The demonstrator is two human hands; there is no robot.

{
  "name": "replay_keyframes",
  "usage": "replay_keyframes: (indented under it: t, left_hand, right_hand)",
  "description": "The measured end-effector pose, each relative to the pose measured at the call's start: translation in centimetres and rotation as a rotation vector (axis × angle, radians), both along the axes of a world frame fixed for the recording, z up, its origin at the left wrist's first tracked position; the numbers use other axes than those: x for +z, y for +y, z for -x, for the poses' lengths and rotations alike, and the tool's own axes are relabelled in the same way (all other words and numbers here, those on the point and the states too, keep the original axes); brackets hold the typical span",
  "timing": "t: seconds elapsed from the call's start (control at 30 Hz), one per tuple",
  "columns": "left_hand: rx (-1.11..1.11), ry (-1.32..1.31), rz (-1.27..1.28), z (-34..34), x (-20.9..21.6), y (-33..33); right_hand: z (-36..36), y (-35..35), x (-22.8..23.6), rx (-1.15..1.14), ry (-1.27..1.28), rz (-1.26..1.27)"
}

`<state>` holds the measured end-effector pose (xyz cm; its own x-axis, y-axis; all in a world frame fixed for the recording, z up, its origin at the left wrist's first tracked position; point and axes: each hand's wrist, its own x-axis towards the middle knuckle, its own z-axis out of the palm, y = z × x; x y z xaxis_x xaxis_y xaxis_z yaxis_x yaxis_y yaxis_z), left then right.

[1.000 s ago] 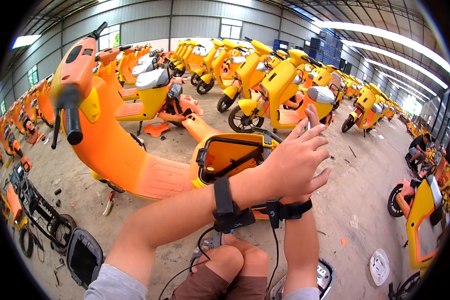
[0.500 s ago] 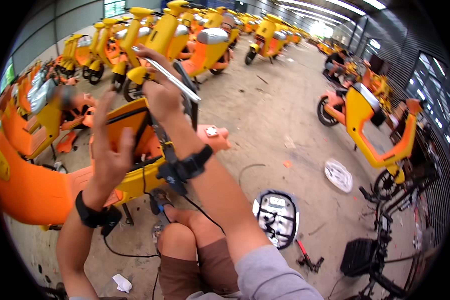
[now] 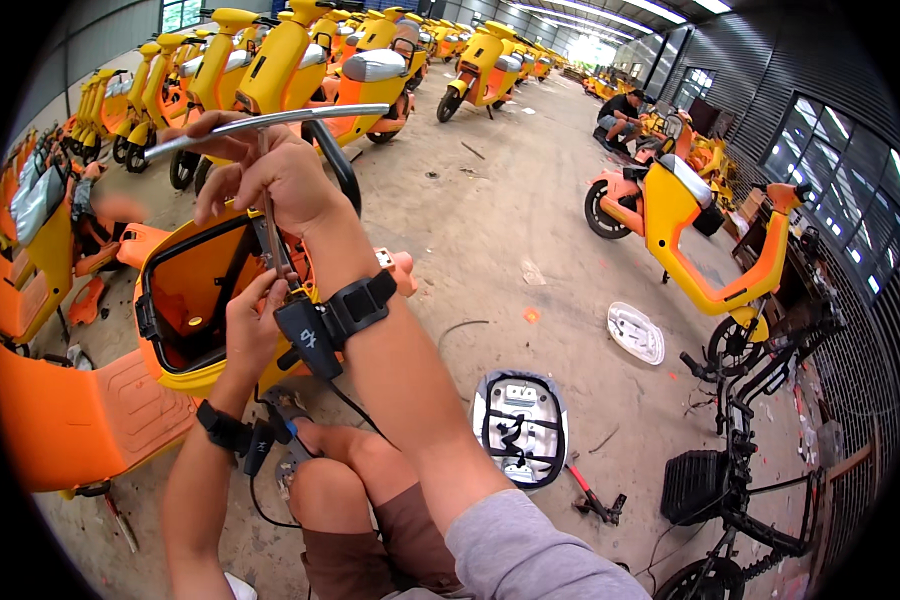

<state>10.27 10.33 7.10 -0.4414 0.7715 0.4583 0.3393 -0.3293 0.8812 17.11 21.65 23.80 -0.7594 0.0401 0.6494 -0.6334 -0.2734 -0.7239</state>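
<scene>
My right hand (image 3: 288, 180) grips a T-handle wrench (image 3: 330, 113) near its crossbar. The silver crossbar lies almost level over the fingers, and the shaft points down. Low on that shaft, my left hand (image 3: 253, 325) pinches with thumb and fingertips; the tip is hidden there. Both hands are at the rim of a yellow and orange scooter's open storage box (image 3: 195, 300), which has a black edge and no seat on it. A curved black rail (image 3: 336, 165) rises just behind my right hand. Black straps with small cabled boxes circle both wrists.
An upturned seat (image 3: 520, 428), a red-handled tool (image 3: 592, 495) and a white shell (image 3: 636, 333) lie on the floor to the right. Beyond them stand a yellow scooter (image 3: 705, 230) and a bare black frame (image 3: 740, 475). A person (image 3: 622, 120) crouches farther back.
My left hand, open and apart before, has closed on the lower shaft. My right hand has turned the wrench so its crossbar lies nearly level. The whole view has shifted.
</scene>
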Motion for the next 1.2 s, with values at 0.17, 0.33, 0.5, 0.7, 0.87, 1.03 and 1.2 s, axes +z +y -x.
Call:
replay_keyframes:
  t: [0.17,0.33,0.5,0.7,0.87,1.03,1.2]
  left_hand:
    - [0.064,0.100,-0.083,0.7,-1.7,0.4]
    - [0.221,0.174,-0.132,-0.2,-1.7,1.4]
    - [0.320,0.319,-0.137,-0.2,-1.6,1.2]
    - [0.309,0.248,-0.208,-0.1,-2.1,1.3]
    - [0.284,0.205,-0.187,-0.2,-1.9,0.9]
    - [0.331,0.219,-0.203,-0.2,-2.3,1.0]
    - [0.296,0.197,-0.110,-0.2,-2.4,1.0]
  right_hand:
    - [1.0,1.2,-0.9,0.257,-0.008,0.030]
    - [-0.9,1.5,-1.5,-0.190,-0.161,0.008]
    - [-1.6,-1.6,-10.1,-1.060,-0.209,-0.150]
    - [-2.4,-4.2,-15.2,-1.319,-0.059,-0.288]
    - [-2.0,-4.4,-10.9,-1.479,0.161,-0.353]
    - [-2.3,-4.5,-9.1,-1.522,0.026,-0.509]
    - [-3.2,-4.1,-8.0,-1.401,-0.128,-0.511]
